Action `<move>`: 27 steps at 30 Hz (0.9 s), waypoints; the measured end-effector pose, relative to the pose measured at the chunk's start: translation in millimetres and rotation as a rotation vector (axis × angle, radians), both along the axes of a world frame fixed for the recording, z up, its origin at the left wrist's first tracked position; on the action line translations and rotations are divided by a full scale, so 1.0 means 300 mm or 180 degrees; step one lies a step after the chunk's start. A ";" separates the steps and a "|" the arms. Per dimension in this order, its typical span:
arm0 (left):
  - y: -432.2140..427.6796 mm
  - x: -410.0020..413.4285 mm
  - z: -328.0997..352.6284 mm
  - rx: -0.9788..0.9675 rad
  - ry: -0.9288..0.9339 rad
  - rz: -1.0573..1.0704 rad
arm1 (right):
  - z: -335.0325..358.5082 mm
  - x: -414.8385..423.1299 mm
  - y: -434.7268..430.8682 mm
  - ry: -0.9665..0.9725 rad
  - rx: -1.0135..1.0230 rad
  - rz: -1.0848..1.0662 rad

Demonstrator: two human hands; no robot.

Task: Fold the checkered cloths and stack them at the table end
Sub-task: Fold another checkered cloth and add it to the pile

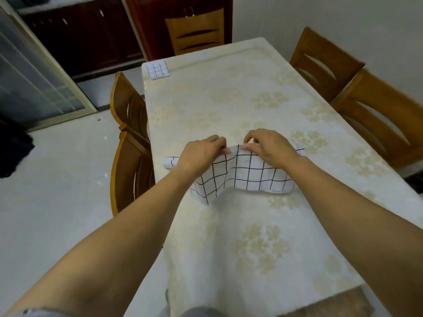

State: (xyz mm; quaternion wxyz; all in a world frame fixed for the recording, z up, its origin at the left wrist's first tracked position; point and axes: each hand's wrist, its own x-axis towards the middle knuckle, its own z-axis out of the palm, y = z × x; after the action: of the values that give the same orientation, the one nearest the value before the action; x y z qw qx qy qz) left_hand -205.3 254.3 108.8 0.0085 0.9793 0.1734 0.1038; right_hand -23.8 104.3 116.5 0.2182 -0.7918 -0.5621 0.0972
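— Two hands on one cloth, as we see it: the left hand [201, 154] and the right hand [266, 148] each pinch the far edge of the checkered cloth [242, 173], fingers closed on the fabric, close together.

— And the cloth itself?

— We find it near the left edge of the bench [229, 99], about midway along, its far edge lifted, the near part sagging in a loose fold with the lowest part touching the surface.

— Anything else of ours on the bench?

— A folded checkered cloth [158, 69] lies flat at the far left corner — well apart from the hands. Wooden chairs [130, 143] stand along the sides.
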 end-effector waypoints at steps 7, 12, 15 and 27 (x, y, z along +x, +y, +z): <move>-0.016 -0.046 -0.013 -0.0106 0.0074 0.0010 | -0.007 -0.022 -0.032 -0.0266 -0.0035 -0.0205; -0.036 -0.043 0.022 0.0016 -0.0138 0.0025 | -0.002 -0.104 0.021 -0.0465 -0.0254 -0.0081; -0.048 -0.055 0.059 0.0025 -0.0124 0.0192 | 0.012 -0.109 0.050 -0.0491 -0.0133 -0.0406; -0.102 -0.082 0.110 -0.1856 -0.0863 0.0493 | 0.064 -0.164 0.068 0.0966 0.0866 -0.0830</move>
State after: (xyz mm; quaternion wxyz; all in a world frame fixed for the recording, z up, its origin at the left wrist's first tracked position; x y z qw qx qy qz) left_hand -229.8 223.7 141.8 0.3036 0.8968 0.2670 0.1796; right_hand -73.0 124.8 135.6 0.4155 -0.7973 -0.4239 0.1094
